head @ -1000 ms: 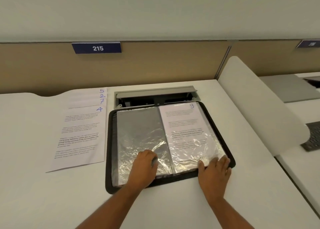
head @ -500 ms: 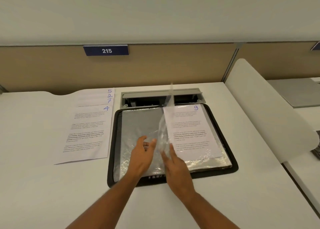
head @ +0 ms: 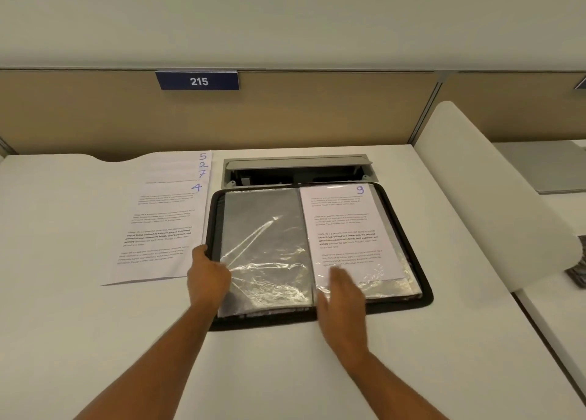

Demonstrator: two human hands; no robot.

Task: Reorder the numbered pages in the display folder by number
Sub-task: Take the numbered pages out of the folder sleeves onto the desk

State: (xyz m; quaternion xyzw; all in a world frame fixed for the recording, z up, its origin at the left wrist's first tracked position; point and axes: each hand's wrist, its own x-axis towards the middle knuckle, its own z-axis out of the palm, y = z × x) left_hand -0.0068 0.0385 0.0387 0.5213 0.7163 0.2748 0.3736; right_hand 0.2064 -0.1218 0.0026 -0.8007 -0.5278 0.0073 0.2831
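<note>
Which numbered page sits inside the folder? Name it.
Page 9, in the right-hand sleeve of the display folder; pages 5, 2, 7 and 4 lie loose beside it.

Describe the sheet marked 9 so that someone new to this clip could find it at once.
Start at the blue 215 sign on the desk partition, then drop to the open black folder on the desk below. The sheet marked 9 lies in the folder's right-hand sleeve. Unlike the loose sheets stacked left of the folder, it sits under clear plastic; the left sleeve holds no page.
</note>
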